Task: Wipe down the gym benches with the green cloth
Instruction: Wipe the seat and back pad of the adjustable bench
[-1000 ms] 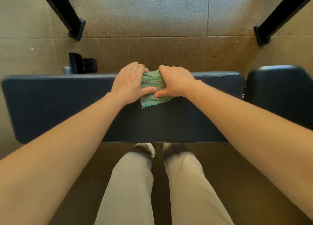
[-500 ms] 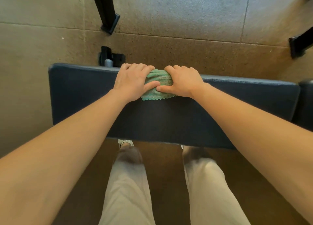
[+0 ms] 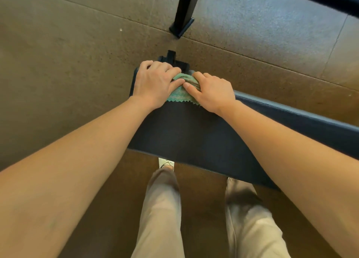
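One green cloth [image 3: 182, 91], one dark padded bench [image 3: 194, 133], two hands pressing it: left [image 3: 157, 83], right [image 3: 212, 92]; one black post [image 3: 186, 9] behind.

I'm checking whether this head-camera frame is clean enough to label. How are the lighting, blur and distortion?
Head view: warm, even light, with a cooler bluish patch on the floor at upper right; wide-angle stretch makes the forearms balloon toward the corners and tilts the bench; the left hand, right hand and green cloth are sharp; the trouser legs look slightly soft.

Single head-worn wide-angle view, looking steeply down, close over the bench [image 3: 186, 133] end and floor [image 3: 68, 63]
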